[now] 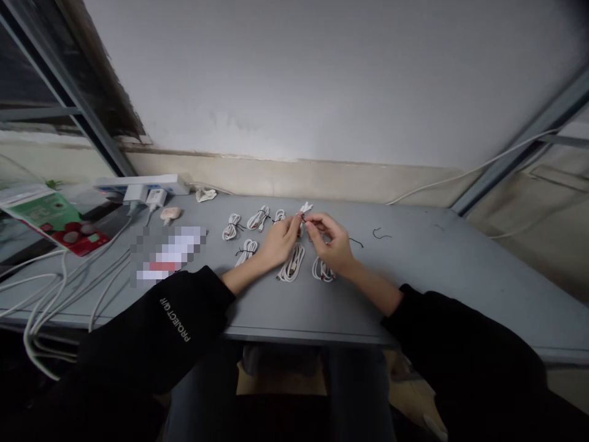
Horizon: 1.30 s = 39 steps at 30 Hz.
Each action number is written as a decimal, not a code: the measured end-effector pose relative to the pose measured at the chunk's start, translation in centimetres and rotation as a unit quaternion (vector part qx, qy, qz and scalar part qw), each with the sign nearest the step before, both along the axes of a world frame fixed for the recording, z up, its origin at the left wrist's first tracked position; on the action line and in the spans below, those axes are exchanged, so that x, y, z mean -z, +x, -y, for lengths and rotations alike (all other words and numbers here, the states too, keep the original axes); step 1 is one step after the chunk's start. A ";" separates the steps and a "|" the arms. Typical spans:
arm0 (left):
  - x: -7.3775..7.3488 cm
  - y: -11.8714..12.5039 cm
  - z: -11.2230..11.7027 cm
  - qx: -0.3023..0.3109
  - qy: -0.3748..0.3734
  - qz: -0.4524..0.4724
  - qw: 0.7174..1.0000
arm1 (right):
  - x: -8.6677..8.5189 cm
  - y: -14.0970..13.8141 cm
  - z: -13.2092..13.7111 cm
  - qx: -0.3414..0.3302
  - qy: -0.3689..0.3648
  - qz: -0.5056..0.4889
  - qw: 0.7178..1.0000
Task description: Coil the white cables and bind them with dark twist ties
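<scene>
- Over the table (414, 264), mid-span: coiled white cable (305, 210), black tie (303, 218) at its neck.
- Left hand (278, 240): closed on cable.
- Right hand (330, 240): pinching tie.
- Tied coils (291, 263): lying just below both hands.

A coiled white cable (302, 224) is pinched at its top end between the fingers (307, 224) of the left hand (279, 241) and the right hand (330, 242). Six other white cable coils (291, 263), most bound with black ties (239, 253), are laid in two rows on the grey bench (427, 276), with two coils just below the hands. Two short black wires (381, 234) are left lying to the right, and a white power strip (140, 183) is set at the bench's far left.
</scene>
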<state>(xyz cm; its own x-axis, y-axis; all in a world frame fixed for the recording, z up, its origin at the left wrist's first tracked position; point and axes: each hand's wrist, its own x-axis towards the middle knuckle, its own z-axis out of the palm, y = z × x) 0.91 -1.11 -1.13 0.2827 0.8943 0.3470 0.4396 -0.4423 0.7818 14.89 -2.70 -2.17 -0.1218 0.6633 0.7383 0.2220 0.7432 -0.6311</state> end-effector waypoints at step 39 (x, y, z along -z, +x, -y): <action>0.1 0.3 0.2 0.013 0.016 0.024 0.999 | 0.8 -0.1 -1.5 -0.008 -0.165 -0.114 0.980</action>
